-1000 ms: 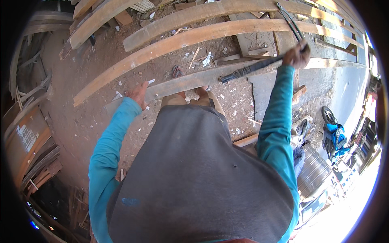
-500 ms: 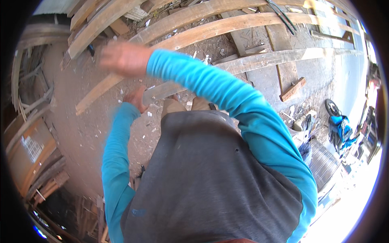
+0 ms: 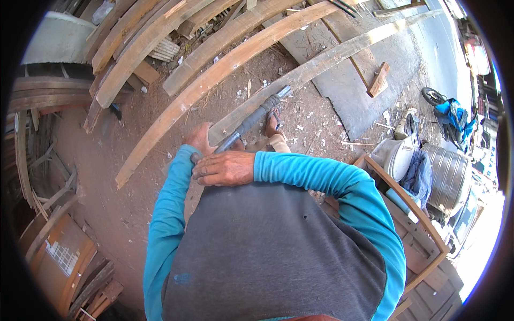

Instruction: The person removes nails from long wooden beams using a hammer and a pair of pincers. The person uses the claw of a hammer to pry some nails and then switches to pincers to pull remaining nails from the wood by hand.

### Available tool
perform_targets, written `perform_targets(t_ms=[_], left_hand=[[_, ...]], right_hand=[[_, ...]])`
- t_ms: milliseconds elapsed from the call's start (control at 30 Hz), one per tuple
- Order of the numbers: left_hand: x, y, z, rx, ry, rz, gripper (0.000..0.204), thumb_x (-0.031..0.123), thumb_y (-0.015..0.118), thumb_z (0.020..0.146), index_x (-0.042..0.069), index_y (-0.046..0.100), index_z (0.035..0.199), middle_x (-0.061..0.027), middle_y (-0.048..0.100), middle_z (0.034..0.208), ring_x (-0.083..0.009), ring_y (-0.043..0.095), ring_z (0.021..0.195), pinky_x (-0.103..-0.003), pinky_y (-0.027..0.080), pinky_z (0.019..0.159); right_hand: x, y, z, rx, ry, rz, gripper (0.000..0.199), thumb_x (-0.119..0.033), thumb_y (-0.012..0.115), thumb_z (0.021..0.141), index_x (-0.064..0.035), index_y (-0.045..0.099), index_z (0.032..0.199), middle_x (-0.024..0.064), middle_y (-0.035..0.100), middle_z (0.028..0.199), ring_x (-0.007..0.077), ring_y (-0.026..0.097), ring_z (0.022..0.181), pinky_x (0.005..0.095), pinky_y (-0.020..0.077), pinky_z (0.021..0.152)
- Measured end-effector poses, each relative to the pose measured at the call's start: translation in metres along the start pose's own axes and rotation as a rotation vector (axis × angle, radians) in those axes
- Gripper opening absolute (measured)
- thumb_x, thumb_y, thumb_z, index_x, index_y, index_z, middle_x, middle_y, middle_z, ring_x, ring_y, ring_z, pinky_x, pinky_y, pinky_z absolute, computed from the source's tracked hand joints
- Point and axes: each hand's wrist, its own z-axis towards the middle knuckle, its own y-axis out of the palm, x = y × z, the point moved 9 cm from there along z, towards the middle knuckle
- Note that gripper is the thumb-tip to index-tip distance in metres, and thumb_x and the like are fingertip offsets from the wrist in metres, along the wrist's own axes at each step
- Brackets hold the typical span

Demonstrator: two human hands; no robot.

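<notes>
At the near end of a long weathered wooden beam (image 3: 300,75), my left hand (image 3: 201,138) is closed around the wood, its fingers partly hidden. My right hand (image 3: 227,168) lies just in front of my dark shirt, back up and fingers curled. It is closed at the near end of a metal bar (image 3: 246,123) with a black wrapped middle; the grip itself is mostly hidden. That bar slants away to the right, over the beam. A foot in a sandal (image 3: 273,123) shows beyond the bar.
More beams (image 3: 214,80) run side by side beyond my hands. A grey sheet (image 3: 364,91) and a short wood block (image 3: 379,80) lie at the far right. A wooden frame (image 3: 407,203), a metal drum (image 3: 444,174) and a blue-covered motorbike (image 3: 455,117) stand to the right. Timber (image 3: 48,91) fills the left.
My right hand has come down and toward my body from its raised place at the left. The metal bar now shows clearly. My left hand stays on the beam's end as the view shifts.
</notes>
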Motion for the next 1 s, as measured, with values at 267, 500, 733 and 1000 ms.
perform_targets(t_ms=[267,500,733,1000], left_hand=[[-0.017,-0.068,-0.024,0.389,0.141,-0.473,0.05,0.03,0.075,0.085,0.003,0.059,0.124,-0.012,0.069,0.107,-0.0269,0.063,0.108,-0.038,0.047,0.097],[0.063,-0.002,-0.022,-0.626,0.123,-0.753,0.048,0.042,0.058,0.098,-0.001,0.062,0.121,-0.01,0.067,0.107,-0.0147,0.061,0.098,-0.032,0.05,0.085],[0.07,-0.017,-0.034,-0.41,0.104,-0.669,0.035,0.037,0.062,0.095,0.004,0.063,0.103,-0.0022,0.063,0.076,-0.0107,0.058,0.066,-0.027,0.048,0.058],[0.045,0.054,-0.038,0.045,0.125,-0.921,0.038,0.04,0.05,0.1,0.007,0.061,0.087,-0.0002,0.06,0.077,-0.0084,0.055,0.071,-0.026,0.043,0.064]], right_hand=[[-0.01,0.003,-0.007,-0.055,0.118,-0.163,0.033,-0.013,0.052,0.089,-0.0015,0.056,0.119,0.0195,0.054,0.135,0.036,0.054,0.126,0.0456,0.0468,0.104],[-0.035,-0.022,-0.012,0.179,0.261,-0.264,0.028,-0.014,0.054,0.091,-0.0038,0.053,0.117,0.0175,0.056,0.122,0.0335,0.061,0.109,0.0427,0.0537,0.086],[-0.013,-0.017,-0.118,0.376,0.988,-0.01,0.058,-0.047,0.069,0.087,-0.0031,0.052,0.121,0.0218,0.059,0.113,0.039,0.063,0.099,0.0451,0.0519,0.083],[0.0,0.061,-0.134,0.369,1.127,0.327,0.092,-0.057,0.074,0.078,0.0025,0.037,0.137,0.0304,0.058,0.121,0.043,0.057,0.116,0.0468,0.0448,0.1]])
